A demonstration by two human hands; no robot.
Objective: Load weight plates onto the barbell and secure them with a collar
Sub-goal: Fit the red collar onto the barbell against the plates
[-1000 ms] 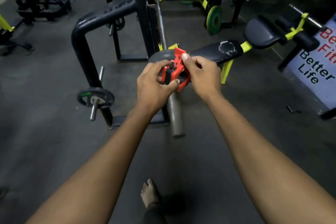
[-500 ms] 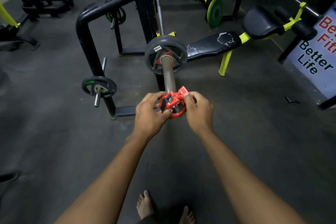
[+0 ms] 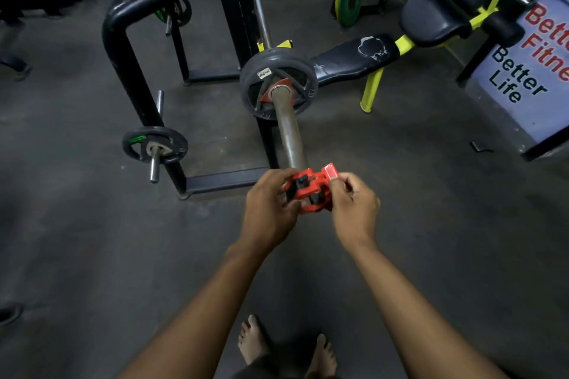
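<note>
A red clamp collar [image 3: 311,191] sits at the near end of the barbell sleeve [image 3: 288,132]. My left hand [image 3: 269,209] grips its left side with curled fingers. My right hand [image 3: 354,206] pinches its right side below the raised lever. The sleeve's tip is hidden behind the collar. Farther up the sleeve, a dark grey weight plate [image 3: 278,86] sits against the bar's shoulder, apart from the collar.
A black rack frame [image 3: 129,49] stands to the left, with a small plate [image 3: 155,144] on its storage peg. A torn bench [image 3: 354,58] with yellow legs lies to the right, beside a banner [image 3: 529,71]. My bare feet [image 3: 286,348] stand below.
Both hands and the collar came away from the plate, back along the sleeve to its near end. The plate, hidden a second ago, is now uncovered.
</note>
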